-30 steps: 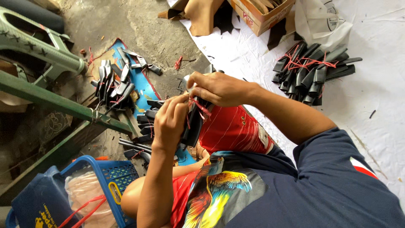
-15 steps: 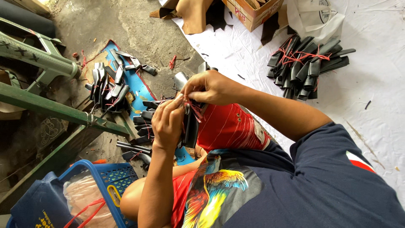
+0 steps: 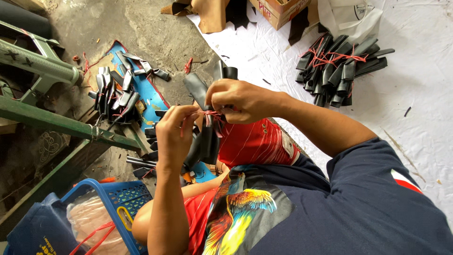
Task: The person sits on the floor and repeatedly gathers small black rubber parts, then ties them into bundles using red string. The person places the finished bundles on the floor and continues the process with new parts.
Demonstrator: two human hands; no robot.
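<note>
Both my hands hold a bundle of black flat strips (image 3: 204,94) over my lap, above my red shorts (image 3: 255,141). My right hand (image 3: 240,100) grips the top of the bundle and pinches a thin red string (image 3: 212,114) wound around it. My left hand (image 3: 175,134) is closed on the other end of that string, right next to the bundle's lower half. The strips stand roughly upright between the two hands, partly hidden by my fingers.
A tied bundle of black strips (image 3: 337,71) lies on the white sheet (image 3: 424,104) at the upper right. Loose black strips (image 3: 115,92) rest on a blue board. A green metal frame (image 3: 47,118) stands left, a blue basket (image 3: 120,200) bottom left, a cardboard box (image 3: 278,10) at the top.
My hands keep working the red string around the bundle; the left hand has drawn slightly away from the right, pulling the string. The bundle stays over my lap.
</note>
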